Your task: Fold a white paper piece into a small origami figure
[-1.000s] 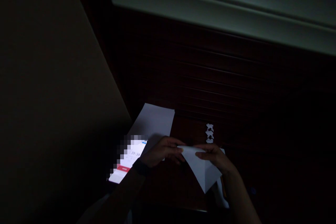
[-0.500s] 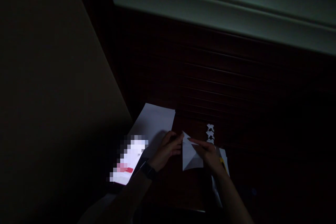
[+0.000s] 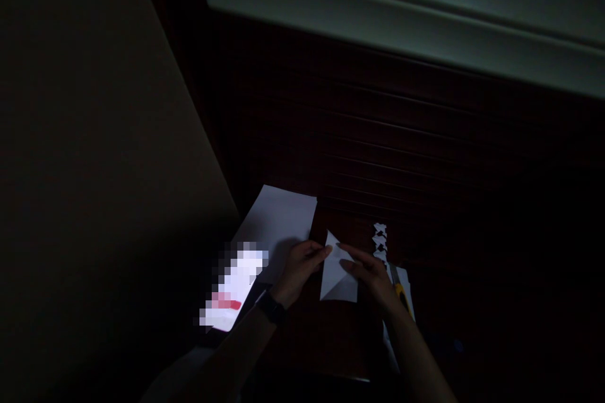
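Observation:
A small sheet of white paper with a pointed upper corner is between my hands, over the dark table. My left hand, with a dark watch on its wrist, pinches the paper's left edge near the top, thumb in front. On the other side, my right hand has its thumb and index finger on the paper's right part, the fingers slightly apart. Whether the right fingers grip it or only rest on it is hard to see in the dim light.
A lit screen, partly pixelated, stands at the left before a larger white sheet. Folded white paper pieces lie in a row at the right. Beside my right wrist a yellow cutter knife lies on more paper.
The paper has shifted slightly left and tilted. My right thumb has come away from the index finger onto the paper, and more of the cutter knife shows.

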Available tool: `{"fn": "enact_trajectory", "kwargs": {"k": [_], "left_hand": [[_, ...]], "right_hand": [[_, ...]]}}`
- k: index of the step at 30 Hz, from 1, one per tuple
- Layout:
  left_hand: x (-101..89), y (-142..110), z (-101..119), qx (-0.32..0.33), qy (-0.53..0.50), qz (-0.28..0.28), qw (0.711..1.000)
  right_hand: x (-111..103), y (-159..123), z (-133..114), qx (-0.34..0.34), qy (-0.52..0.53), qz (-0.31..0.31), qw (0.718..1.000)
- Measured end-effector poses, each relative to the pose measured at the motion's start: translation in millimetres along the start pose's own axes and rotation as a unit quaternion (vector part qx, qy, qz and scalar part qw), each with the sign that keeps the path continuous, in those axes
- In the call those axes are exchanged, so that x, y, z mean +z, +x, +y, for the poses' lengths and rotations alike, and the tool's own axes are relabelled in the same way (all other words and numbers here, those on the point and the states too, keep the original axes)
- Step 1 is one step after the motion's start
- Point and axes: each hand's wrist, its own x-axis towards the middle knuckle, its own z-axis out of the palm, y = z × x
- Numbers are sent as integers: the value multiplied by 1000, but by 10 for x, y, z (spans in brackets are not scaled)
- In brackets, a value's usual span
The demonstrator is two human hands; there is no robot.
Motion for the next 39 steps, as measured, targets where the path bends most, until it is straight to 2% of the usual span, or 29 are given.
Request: {"fn": "enact_trajectory", "kwargs": {"k": [8, 13, 18, 25, 31, 39], "left_hand": [[5, 13, 12, 9, 34, 6, 999], [3, 30, -16, 23, 39, 21, 999], [-3, 59, -75, 47, 42, 46, 997], [1, 64, -55, 54, 44, 64, 996], [10, 70, -41, 35, 42, 78, 996], [0, 96, -103, 48, 69, 65, 994]], "right_hand": [[10, 34, 61, -22, -53, 57, 997], [15, 34, 74, -16, -21, 18, 1000], [35, 29, 89, 3, 4, 28, 1000], [53, 22, 99, 17, 43, -1, 999], [18, 49, 149, 8, 16, 12, 1000], [-49, 79, 243, 11, -20, 40, 999]]}}
